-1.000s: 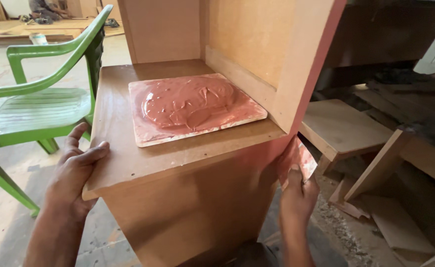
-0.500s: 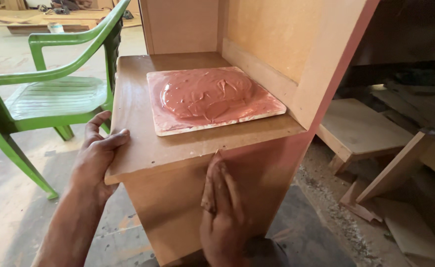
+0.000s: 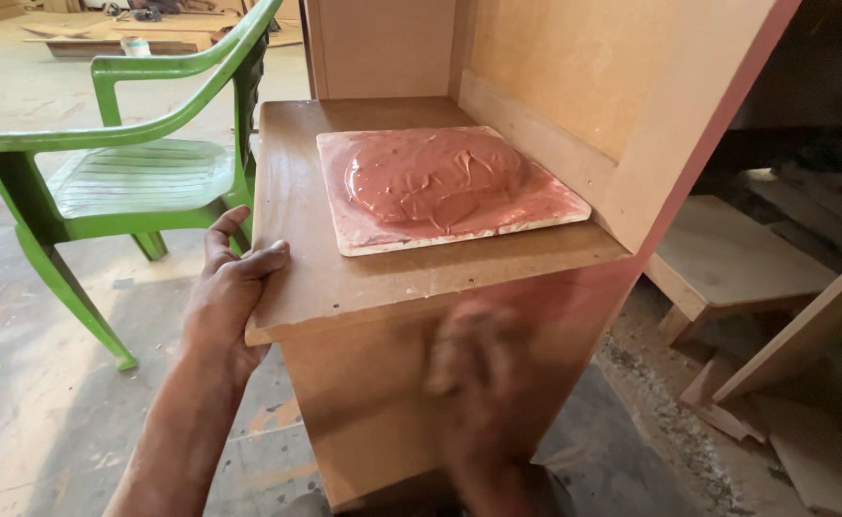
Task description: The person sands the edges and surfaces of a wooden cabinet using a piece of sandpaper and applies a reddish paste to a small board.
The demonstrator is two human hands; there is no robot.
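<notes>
left hand (image 3: 229,297) flat, thumb hooked over an edge, right hand (image 3: 474,383) motion-blurred, fingers indistinct

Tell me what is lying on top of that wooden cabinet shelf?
A square board smeared with reddish-brown paste lies on the shelf. The paste hides most of the board's face.
</notes>
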